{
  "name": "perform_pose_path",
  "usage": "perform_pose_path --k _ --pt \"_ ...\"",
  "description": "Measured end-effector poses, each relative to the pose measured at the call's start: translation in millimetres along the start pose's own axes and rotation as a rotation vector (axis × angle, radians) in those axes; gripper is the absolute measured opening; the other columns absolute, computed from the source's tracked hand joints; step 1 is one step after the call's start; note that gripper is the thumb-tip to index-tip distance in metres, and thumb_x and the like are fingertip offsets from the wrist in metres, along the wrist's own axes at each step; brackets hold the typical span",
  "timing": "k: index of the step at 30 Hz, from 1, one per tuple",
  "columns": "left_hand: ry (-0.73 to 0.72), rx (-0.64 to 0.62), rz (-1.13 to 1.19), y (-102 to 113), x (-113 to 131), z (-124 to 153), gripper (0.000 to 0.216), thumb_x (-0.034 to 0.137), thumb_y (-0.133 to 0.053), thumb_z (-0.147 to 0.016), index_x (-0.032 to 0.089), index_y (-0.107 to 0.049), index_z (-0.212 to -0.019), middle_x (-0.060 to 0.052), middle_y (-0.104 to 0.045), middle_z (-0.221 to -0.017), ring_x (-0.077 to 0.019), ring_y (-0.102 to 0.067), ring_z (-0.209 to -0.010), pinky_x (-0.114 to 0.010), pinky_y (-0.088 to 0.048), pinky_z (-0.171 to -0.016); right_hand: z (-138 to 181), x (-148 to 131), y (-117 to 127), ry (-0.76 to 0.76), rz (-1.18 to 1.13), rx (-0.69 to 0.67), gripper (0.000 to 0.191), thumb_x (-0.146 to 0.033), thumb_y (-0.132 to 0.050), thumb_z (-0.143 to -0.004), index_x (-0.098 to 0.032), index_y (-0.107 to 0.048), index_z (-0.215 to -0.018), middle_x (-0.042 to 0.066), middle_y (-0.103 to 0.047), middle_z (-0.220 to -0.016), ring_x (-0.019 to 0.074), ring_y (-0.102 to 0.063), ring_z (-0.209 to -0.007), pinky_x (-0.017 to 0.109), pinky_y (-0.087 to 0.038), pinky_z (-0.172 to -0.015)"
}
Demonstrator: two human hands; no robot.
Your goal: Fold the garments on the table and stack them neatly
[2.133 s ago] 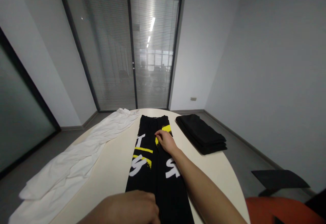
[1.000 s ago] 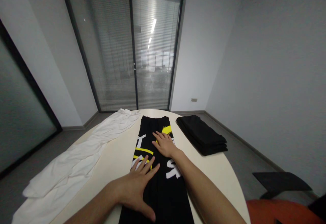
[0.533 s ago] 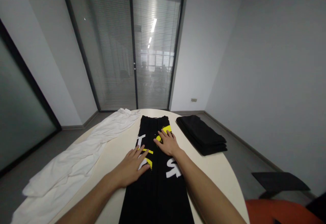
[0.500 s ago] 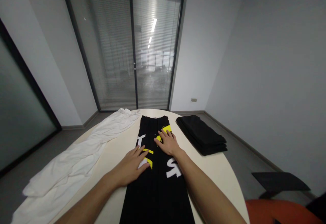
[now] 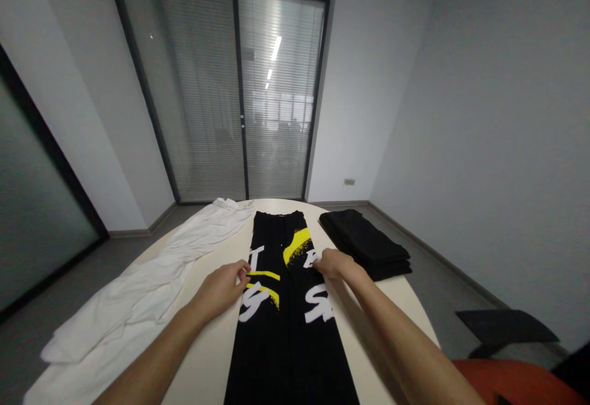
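Black trousers [image 5: 283, 343] with white lettering and yellow patches lie flat, waistband at the far end and legs running toward me. My left hand [image 5: 227, 286] is at their left edge beside the yellow stripes, thumb and fingers closed in a pinch on the fabric. Opposite it, my right hand [image 5: 335, 265] pinches the right edge near the white letters, its fingertips partly hidden behind the hand. The bottoms of the legs lie outside the view.
White clothing [image 5: 138, 294] stretches along the left side of the round table [image 5: 209, 337]. Folded black garments [image 5: 364, 242] are stacked at the right. An orange chair [image 5: 498, 380] with a black armrest stands at lower right. Glass doors [image 5: 244, 98] are beyond.
Both hands were spread flat on the trousers' front. They have moved outward to the two side edges, and their fingers have closed there.
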State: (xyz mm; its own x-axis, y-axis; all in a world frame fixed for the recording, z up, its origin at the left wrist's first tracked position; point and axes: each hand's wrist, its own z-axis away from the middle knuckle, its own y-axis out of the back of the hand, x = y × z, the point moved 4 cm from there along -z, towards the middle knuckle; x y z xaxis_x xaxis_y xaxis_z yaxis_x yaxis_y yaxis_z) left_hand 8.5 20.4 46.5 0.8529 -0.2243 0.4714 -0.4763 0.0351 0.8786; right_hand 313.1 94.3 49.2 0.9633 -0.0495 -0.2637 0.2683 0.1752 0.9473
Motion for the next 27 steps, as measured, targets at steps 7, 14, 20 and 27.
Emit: perform_pose_path --k 7,14,20,27 --pt "-0.003 0.060 0.014 -9.9 2.3 -7.7 0.023 0.023 -0.046 -0.093 0.024 -0.066 -0.104 -0.003 -0.071 -0.105 -0.0200 -0.065 -0.098 -0.027 -0.043 -0.079 6.6 7.8 -9.4 0.112 -0.087 0.019 0.029 -0.035 -0.055 -0.090 -0.016 -0.071 -0.075 0.010 -0.073 -0.081 0.0184 -0.067 -0.071 0.025 -0.037 -0.057" --pt "0.039 0.175 0.019 -13.9 -2.8 -21.5 0.025 0.025 -0.046 -0.095 0.022 -0.066 -0.110 -0.004 -0.068 -0.117 -0.0202 -0.064 -0.103 -0.028 -0.044 -0.084 -0.4 9.2 -4.6 0.126 -0.076 0.268 0.020 -0.035 -0.057 -0.092 -0.020 -0.066 -0.103 0.008 -0.073 -0.090 0.0190 -0.065 -0.079 0.025 -0.034 -0.061" --pt "-0.156 -0.102 0.120 2.6 18.3 3.4 0.017 0.029 -0.052 -0.090 0.022 -0.067 -0.091 0.000 -0.067 -0.087 -0.0161 -0.060 -0.077 -0.026 -0.041 -0.069 45.7 -10.7 6.1 0.576 -0.270 -0.075 0.019 -0.038 -0.067 -0.086 -0.019 -0.070 -0.088 -0.002 -0.064 -0.071 0.0102 -0.054 -0.063 0.021 -0.034 -0.058" --pt "-0.295 -0.231 0.046 -7.4 35.8 13.9 0.012 0.023 -0.057 -0.086 0.022 -0.067 -0.092 0.000 -0.067 -0.094 -0.0161 -0.059 -0.086 -0.024 -0.040 -0.074 128.4 -65.8 -12.3 0.882 -0.335 -0.763 0.040 -0.051 -0.082 -0.070 -0.021 -0.075 -0.096 -0.008 -0.061 -0.070 0.0054 -0.053 -0.057 0.016 -0.036 -0.054"
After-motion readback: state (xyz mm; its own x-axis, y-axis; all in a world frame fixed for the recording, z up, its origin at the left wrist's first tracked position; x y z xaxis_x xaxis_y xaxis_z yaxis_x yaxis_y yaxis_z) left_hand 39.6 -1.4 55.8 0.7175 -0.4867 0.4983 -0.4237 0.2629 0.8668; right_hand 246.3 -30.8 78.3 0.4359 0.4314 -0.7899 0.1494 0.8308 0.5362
